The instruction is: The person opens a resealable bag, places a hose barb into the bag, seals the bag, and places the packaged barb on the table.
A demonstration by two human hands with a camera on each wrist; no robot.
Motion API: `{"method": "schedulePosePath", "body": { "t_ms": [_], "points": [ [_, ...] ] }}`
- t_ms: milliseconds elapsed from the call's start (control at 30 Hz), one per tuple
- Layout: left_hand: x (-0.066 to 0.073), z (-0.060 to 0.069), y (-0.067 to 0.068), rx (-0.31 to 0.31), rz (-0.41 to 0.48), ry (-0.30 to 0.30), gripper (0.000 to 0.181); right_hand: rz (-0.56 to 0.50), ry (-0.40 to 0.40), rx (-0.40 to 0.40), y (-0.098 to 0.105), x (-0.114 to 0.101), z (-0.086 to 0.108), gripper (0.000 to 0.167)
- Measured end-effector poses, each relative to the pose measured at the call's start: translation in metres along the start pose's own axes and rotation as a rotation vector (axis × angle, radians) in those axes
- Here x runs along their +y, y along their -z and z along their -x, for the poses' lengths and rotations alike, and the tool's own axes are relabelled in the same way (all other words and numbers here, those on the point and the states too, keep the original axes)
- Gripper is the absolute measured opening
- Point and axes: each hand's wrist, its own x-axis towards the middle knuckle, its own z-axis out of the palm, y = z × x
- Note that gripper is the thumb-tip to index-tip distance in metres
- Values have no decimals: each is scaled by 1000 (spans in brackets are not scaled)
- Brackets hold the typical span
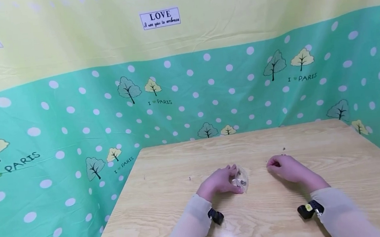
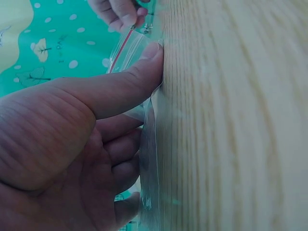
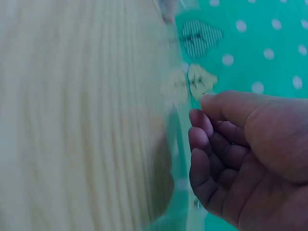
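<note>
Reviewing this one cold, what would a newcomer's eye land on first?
First, the bright, printed green-and-yellow cloth behind the table. Then the small clear bag showing dark bits, held in the left grip near the table's middle. The right grip sits to its right.

Left hand (image 1: 221, 181), fingers (image 2: 126, 147) loosely curved; right hand (image 1: 287, 168), fingers curled inward.

The right hand (image 3: 245, 154), fingers curled, pinched a tiny dark piece (image 3: 205, 94) near the wooden tabletop (image 3: 72, 120), with dotted green cloth (image 3: 250, 43) behind.
</note>
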Motion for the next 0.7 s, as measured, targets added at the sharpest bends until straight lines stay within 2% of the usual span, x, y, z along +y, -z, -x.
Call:
{"method": "schedulePosePath", "body": {
  "t_ms": [333, 700],
  "points": [
    [0, -1, -1, 1, -24, 1, 90, -71, 106, 29, -30, -33, -6, 6],
    [0, -2, -1, 1, -36, 17, 89, -106, 120, 113, -49, -61, -6, 5]
  ]
}}
